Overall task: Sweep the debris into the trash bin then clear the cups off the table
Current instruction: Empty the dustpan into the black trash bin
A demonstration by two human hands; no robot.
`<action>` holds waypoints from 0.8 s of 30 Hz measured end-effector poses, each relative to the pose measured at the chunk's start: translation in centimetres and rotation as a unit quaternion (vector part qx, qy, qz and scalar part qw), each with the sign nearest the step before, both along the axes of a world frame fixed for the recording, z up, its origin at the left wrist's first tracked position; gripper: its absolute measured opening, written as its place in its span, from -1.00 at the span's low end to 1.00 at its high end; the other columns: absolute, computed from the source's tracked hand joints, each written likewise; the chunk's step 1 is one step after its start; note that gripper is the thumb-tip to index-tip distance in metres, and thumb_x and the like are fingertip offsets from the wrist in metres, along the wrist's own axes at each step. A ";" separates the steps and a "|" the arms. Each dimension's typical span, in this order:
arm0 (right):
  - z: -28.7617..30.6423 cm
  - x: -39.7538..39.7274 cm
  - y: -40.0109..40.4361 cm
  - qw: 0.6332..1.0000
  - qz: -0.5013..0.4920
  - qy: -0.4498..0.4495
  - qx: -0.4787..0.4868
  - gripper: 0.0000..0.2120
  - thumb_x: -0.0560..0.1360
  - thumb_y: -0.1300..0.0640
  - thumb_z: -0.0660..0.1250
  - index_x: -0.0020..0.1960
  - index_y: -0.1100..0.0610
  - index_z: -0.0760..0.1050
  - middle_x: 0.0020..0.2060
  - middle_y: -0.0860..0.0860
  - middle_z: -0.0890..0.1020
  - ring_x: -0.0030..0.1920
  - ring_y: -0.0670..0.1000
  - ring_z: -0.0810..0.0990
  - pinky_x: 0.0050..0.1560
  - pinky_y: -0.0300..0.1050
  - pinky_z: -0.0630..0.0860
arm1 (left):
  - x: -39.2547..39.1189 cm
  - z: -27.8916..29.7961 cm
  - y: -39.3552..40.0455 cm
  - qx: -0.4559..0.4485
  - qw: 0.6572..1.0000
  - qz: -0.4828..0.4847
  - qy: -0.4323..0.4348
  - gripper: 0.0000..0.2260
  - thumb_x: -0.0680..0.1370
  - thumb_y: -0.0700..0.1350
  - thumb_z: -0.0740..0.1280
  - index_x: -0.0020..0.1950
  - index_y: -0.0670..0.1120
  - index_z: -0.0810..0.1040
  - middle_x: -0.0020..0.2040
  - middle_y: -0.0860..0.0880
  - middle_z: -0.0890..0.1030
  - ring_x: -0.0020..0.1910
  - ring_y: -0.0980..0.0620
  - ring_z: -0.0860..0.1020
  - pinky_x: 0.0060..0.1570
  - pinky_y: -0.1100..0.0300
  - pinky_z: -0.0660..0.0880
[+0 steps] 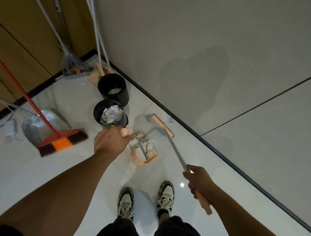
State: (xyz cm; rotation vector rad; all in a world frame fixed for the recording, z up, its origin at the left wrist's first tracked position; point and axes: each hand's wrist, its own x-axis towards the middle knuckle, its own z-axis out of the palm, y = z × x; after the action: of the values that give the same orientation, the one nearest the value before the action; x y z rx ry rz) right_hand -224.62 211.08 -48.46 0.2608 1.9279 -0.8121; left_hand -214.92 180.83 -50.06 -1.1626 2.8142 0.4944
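Your right hand (pixel 200 182) grips the broom (pixel 176 154); your left hand (pixel 109 142) holds the debris-filled dustpan (pixel 143 153) beside the trash bin (pixel 110 115).

Two bins near the wall: far bin (pixel 113 88) behind, near bin (pixel 110 115) in front, paper scraps (pixel 111 114) inside. Dustpan (pixel 143 149) on the floor (pixel 77 168) just right of the near bin, debris (pixel 148 141) in it, broom head (pixel 161 125) behind. Red broom (pixel 62 142) and metal dustpan (pixel 42 125) well left.

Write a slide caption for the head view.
Left hand holds peach dustpan of crumpled paper beside full black bin; right hand holds broom.
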 end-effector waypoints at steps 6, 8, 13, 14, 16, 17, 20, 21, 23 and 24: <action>-2.2 -6.0 -3.2 0.995 0.033 0.055 0.072 -0.81 0.62 0.21 0.25 0.18 0.29 0.46 -0.33 0.16 0.51 -0.46 0.05 0.47 -0.45 -0.11 0.46 | -0.4 -0.3 0.3 -0.018 1.000 -0.004 -0.009 -0.72 0.47 0.22 0.27 -0.26 0.04 0.41 -0.26 -0.07 0.61 -0.21 -0.13 0.59 -0.24 0.13 0.47; -3.7 -6.9 -3.6 0.994 0.040 0.031 0.096 -0.80 0.62 0.22 0.24 0.17 0.33 0.47 -0.36 0.15 0.50 -0.45 0.05 0.46 -0.40 -0.08 0.47 | -0.9 -0.4 0.4 -0.021 1.000 -0.002 -0.006 -0.72 0.48 0.20 0.29 -0.28 0.03 0.40 -0.30 -0.06 0.58 -0.25 -0.10 0.58 -0.26 0.13 0.48; -4.5 -4.4 -3.6 0.992 0.061 -0.012 0.109 -0.82 0.61 0.22 0.23 0.15 0.30 0.44 -0.38 0.15 0.51 -0.51 0.03 0.45 -0.49 -0.14 0.45 | -1.9 -0.3 0.7 -0.035 0.999 -0.007 -0.006 -0.70 0.44 0.14 0.34 -0.37 0.05 0.34 -0.45 0.07 0.38 -0.38 -0.04 0.47 -0.37 0.22 0.30; -4.0 -4.0 -3.2 0.993 0.052 -0.023 0.099 -0.83 0.61 0.22 0.23 0.13 0.30 0.45 -0.41 0.15 0.51 -0.53 0.03 0.44 -0.51 -0.15 0.43 | -2.1 -0.3 0.9 -0.036 0.999 -0.010 -0.010 -0.70 0.44 0.12 0.35 -0.36 0.05 0.33 -0.45 0.07 0.37 -0.39 -0.03 0.44 -0.36 0.22 0.30; -2.4 -3.9 -2.2 0.996 0.024 -0.050 0.074 -0.84 0.58 0.22 0.23 0.08 0.30 0.50 -0.47 0.11 0.47 -0.58 0.00 0.41 -0.54 -0.20 0.36 | -2.4 -0.2 1.3 -0.038 0.999 -0.010 -0.015 -0.72 0.45 0.12 0.36 -0.33 0.04 0.36 -0.39 -0.01 0.49 -0.38 -0.04 0.42 -0.34 0.21 0.32; -1.6 -4.0 -1.7 0.996 0.015 -0.055 0.065 -0.84 0.58 0.21 0.23 0.07 0.27 0.52 -0.48 0.09 0.46 -0.60 -0.01 0.39 -0.55 -0.22 0.34 | -2.6 -0.1 1.4 -0.038 0.999 -0.007 -0.015 -0.74 0.45 0.12 0.36 -0.31 0.03 0.38 -0.35 -0.05 0.55 -0.37 -0.06 0.45 -0.34 0.20 0.34; 0.0 -3.8 -0.6 0.998 0.024 -0.036 0.045 -0.79 0.59 0.16 0.25 0.19 0.13 0.54 -0.48 0.07 0.48 -0.57 -0.02 0.41 -0.52 -0.20 0.38 | -2.8 0.2 1.5 -0.039 0.999 -0.006 -0.014 -0.75 0.46 0.13 0.34 -0.30 0.02 0.42 -0.29 -0.09 0.61 -0.31 -0.13 0.56 -0.33 0.19 0.37; 0.0 -3.7 -0.5 0.998 0.032 -0.024 0.038 -0.74 0.60 0.15 0.26 0.28 0.08 0.50 -0.45 0.08 0.49 -0.55 -0.02 0.42 -0.52 -0.20 0.41 | -2.8 0.3 1.5 -0.041 0.999 -0.005 -0.013 -0.74 0.46 0.13 0.34 -0.31 0.02 0.40 -0.30 -0.09 0.61 -0.31 -0.14 0.58 -0.33 0.19 0.36; -0.4 -3.8 -0.8 0.999 0.043 0.001 0.033 -0.63 0.61 0.15 0.27 0.41 0.04 0.42 -0.40 0.11 0.51 -0.50 0.01 0.45 -0.51 -0.19 0.43 | -2.6 0.4 1.3 -0.040 0.999 -0.003 -0.006 -0.71 0.46 0.13 0.35 -0.33 0.02 0.37 -0.33 -0.09 0.59 -0.34 -0.12 0.55 -0.33 0.19 0.34; -0.8 -4.0 -1.1 0.998 0.047 0.012 0.033 -0.63 0.61 0.17 0.27 0.41 0.07 0.42 -0.38 0.13 0.51 -0.49 0.02 0.45 -0.50 -0.18 0.44 | -2.4 0.5 1.2 -0.037 0.999 -0.003 -0.002 -0.70 0.46 0.14 0.35 -0.33 0.02 0.36 -0.35 -0.07 0.57 -0.35 -0.10 0.51 -0.32 0.19 0.34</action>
State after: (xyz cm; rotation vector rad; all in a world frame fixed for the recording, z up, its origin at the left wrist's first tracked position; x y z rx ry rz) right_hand -228.66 209.94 -49.26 0.1995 1.9771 -0.6922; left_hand -217.37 182.04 -49.59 -1.1672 2.8540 0.3916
